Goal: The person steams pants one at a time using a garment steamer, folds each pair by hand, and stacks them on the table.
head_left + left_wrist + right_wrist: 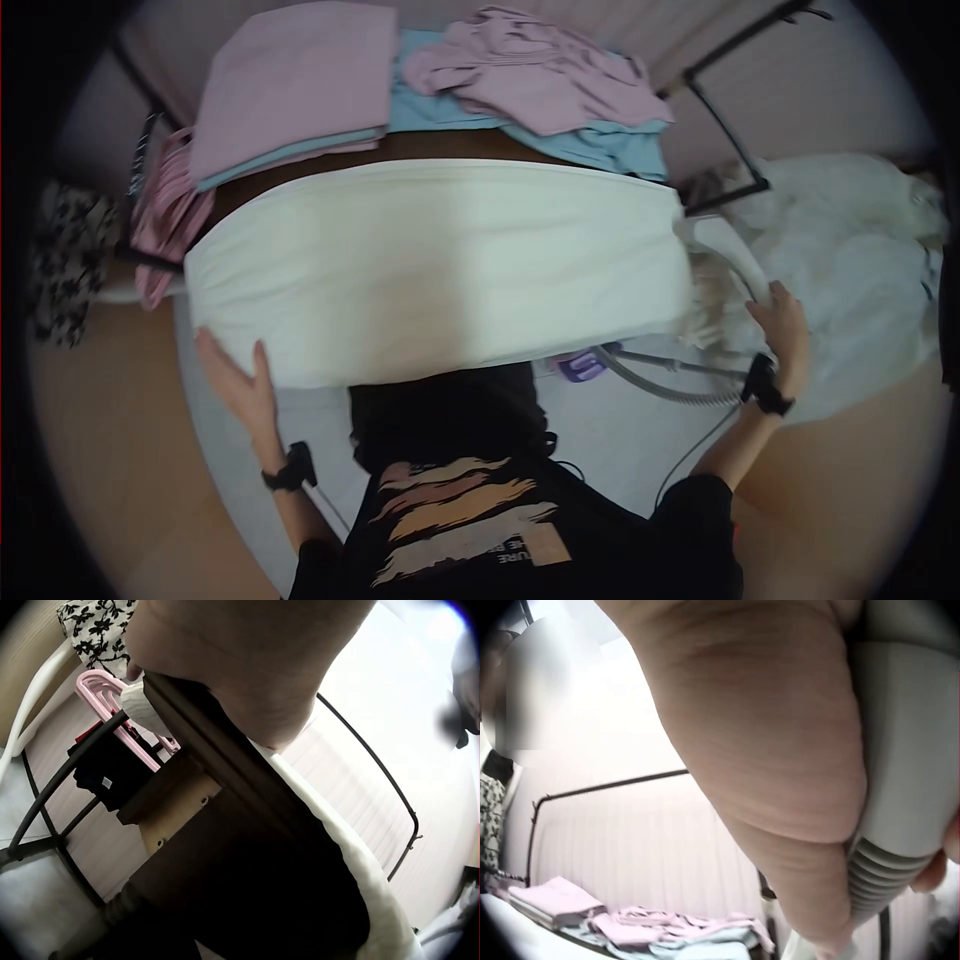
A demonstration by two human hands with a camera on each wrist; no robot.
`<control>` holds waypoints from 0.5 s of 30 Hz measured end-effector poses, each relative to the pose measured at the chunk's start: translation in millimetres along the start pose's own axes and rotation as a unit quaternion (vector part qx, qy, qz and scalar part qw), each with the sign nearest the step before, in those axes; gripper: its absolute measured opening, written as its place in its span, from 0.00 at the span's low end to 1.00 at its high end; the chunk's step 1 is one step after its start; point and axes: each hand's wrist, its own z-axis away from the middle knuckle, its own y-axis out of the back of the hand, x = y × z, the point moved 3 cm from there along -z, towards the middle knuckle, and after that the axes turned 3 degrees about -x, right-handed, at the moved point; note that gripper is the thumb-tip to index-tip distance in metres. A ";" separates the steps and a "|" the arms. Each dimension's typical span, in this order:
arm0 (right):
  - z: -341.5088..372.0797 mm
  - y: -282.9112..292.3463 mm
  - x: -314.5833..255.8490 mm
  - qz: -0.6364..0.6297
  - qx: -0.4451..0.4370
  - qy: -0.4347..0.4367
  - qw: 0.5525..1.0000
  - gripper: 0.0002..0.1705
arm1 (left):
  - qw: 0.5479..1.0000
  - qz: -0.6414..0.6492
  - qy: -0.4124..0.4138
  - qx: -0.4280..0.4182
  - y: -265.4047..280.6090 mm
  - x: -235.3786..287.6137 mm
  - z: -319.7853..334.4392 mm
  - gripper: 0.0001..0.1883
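Observation:
A cream cloth (420, 270) lies spread over a dark wooden board (247, 825), its near edge hanging toward the person's lap. At the board's left end the left hand (238, 385) rests on the cloth's near corner, thumb apart from the straight fingers. Off the right end, the right hand (785, 325) grips the pale handle of a garment steamer (735, 250), whose head is at the cloth's right edge. Close up in the right wrist view, fingers curl round the grey-white handle (907, 742) above its ribbed collar.
Behind the cloth are a folded pink and blue stack (295, 90) and a rumpled pink garment (540, 75). A grey hose (665, 392) and a purple object (580, 365) sit below the board. Pink hangers (165, 220) hang at left; whitish translucent material (840, 280) lies at right.

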 end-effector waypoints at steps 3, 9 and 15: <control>11.6 15.3 -93.2 -0.121 0.000 0.100 0.988 0.26 | 0.999 -0.035 0.010 0.001 4.7 3.7 -0.4 0.46; 81.9 13.1 -362.4 -0.269 0.010 0.505 0.820 0.27 | 0.974 0.213 0.076 0.008 19.8 0.5 4.3 0.56; 132.7 -39.8 -529.6 -0.277 0.019 0.594 0.755 0.07 | 0.976 0.203 0.075 -0.029 13.2 -18.3 13.9 0.64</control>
